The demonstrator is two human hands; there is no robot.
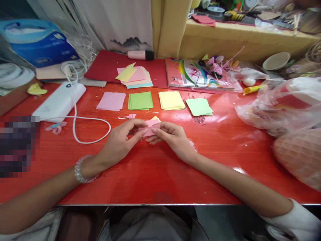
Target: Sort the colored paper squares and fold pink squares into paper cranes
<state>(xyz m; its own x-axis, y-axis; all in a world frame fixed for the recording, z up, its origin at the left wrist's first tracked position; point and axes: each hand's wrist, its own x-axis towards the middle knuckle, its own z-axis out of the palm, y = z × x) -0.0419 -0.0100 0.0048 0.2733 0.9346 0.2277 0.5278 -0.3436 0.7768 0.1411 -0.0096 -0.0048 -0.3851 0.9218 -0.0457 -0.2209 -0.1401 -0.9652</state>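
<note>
Near the middle of the red table [160, 177], a small folded pink paper [149, 131] is held between both hands. My left hand [122, 140] pinches its left end with thumb and fingers, and a clear beaded bracelet circles that wrist. Thumb and forefinger of my right hand [173, 137] grip the right end. Just behind the fingers lie a pink paper scrap [131, 116] and a bit of yellow paper. Farther back sit stacks of square paper: pink [111, 101], green [140, 100], yellow [171, 100] and light green [199, 106].
A white power bank [59, 101] with a looping cable is at the left. Behind the stacks are more loose papers [135, 75], a pink marker [140, 55] and a packaged paper pack [198, 75]. Plastic bags [283, 103] and a netted object [301, 154] fill the right side.
</note>
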